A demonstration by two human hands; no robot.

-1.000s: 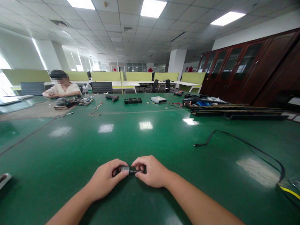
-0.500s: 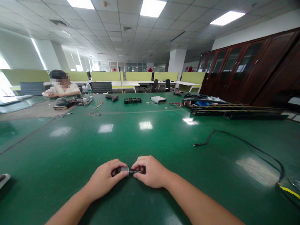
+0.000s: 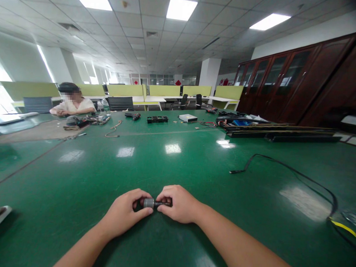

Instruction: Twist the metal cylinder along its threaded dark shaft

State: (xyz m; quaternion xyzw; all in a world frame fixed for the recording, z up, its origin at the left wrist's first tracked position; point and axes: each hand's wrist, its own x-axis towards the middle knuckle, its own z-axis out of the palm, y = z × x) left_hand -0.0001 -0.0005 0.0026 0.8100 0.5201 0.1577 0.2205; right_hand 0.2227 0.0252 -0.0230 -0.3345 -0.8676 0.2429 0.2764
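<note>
A small dark metal part with a wider grey ribbed cylinder (image 3: pixel 148 203) and a thin shaft lies level between my hands, low in the middle of the head view. My left hand (image 3: pixel 129 208) curls round the cylinder end, its thumb in front and its fingers behind. The thin shaft is pinched by my right hand (image 3: pixel 178 203), with the fingers bent over it. Both hands are close to the green table (image 3: pixel 171 168). The undersides of the fingers are hidden.
A black cable (image 3: pixel 293 168) lies on the right. Long dark bars (image 3: pixel 283 133) and tools are at the back right. A white box (image 3: pixel 188 118), a black part (image 3: pixel 157 119) and a drill-like tool (image 3: pixel 133 116) stand far back. A person (image 3: pixel 76 104) sits back left.
My left thumb has moved slightly down and off the cylinder, so more of its ribbed side shows. My right hand has barely moved.
</note>
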